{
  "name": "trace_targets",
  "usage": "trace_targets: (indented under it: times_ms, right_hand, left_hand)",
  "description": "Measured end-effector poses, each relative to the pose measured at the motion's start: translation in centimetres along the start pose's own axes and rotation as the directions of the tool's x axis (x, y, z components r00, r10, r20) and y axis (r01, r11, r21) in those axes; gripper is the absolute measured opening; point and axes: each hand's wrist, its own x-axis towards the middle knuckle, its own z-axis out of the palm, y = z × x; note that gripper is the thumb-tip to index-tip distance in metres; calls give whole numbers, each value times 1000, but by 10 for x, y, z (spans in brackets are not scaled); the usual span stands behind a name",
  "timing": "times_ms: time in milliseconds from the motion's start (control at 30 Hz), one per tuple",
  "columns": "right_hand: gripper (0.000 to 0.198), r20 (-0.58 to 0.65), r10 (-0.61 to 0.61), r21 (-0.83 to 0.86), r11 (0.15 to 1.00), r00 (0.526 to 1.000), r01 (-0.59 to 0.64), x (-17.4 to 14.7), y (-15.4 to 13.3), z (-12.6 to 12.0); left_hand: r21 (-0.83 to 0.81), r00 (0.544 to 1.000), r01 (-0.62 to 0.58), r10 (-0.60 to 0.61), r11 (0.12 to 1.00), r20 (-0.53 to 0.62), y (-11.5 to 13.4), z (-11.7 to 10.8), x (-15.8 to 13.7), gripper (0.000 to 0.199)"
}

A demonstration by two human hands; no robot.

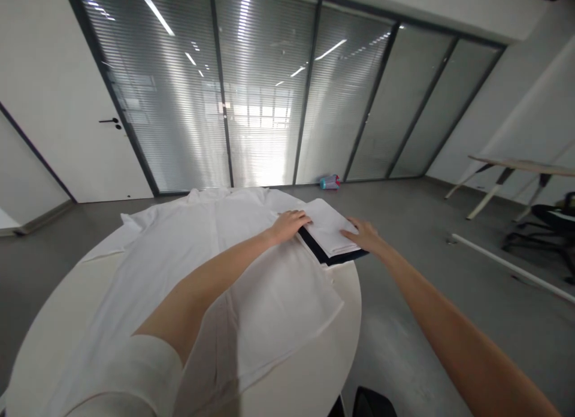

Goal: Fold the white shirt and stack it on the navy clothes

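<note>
Both arms outstretched; left hand, right hand flat on folded white garment.

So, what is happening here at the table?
A person stands at a round white table. A white shirt lies spread flat on it. Both hands rest on a small stack of folded clothes at the far edge: the left hand on its near-left side, the right hand on its right. A dark piece lies at the bottom.

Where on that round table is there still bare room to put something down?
Bare table shows along the near right rim, below the spread white shirt, and in a strip at the left rim. The far right edge is crowded: both hands, left and right, rest on the folded stack.
</note>
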Motion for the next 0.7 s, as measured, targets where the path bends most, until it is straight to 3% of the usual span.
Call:
trace_targets:
  times_ms: [100, 167, 267, 367, 467, 567, 667, 700]
  right_hand:
    - [62, -3, 78, -129, 989, 997, -77, -6, -11, -2]
    - [61, -33, 61, -179, 982, 998, -66, -13, -25, -7]
    - [52, -186, -89, -249, 968, 979, 41, -31, -55, -8]
    - [41, -338, -293, -252, 944, 894, 214, -48, -92, 2]
    - [35, -327, -491, -162, 871, 807, 464, -58, -132, 21]
    - [30, -276, -637, -41, 756, 719, 654, -60, -170, 50]
    - [26, -264, -718, 49, 657, 644, 753, -62, -199, 84]
    - [24, -256, -738, 73, 630, 625, 773, -64, -206, 95]
  left_hand:
    - [-51, 999, 41, -42, 998, -13, 3, 0, -8, 42]
    - [-92, 998, 64, -65, 994, -13, 7, -4, -15, 43]
    - [-201, 996, 79, -86, 976, -27, 14, -16, -34, 43]
    - [-364, 992, 83, -111, 928, -56, 25, -41, -63, 25]
    - [-567, 991, 23, -92, 823, -94, 47, -88, -100, 14]
    - [-764, 989, -23, -95, 644, -110, 81, -154, -140, 32]
    - [-910, 999, -46, 0, 412, -50, 116, -215, -185, 54]
    - [-918, 999, -39, 6, 394, -40, 126, -230, -202, 58]
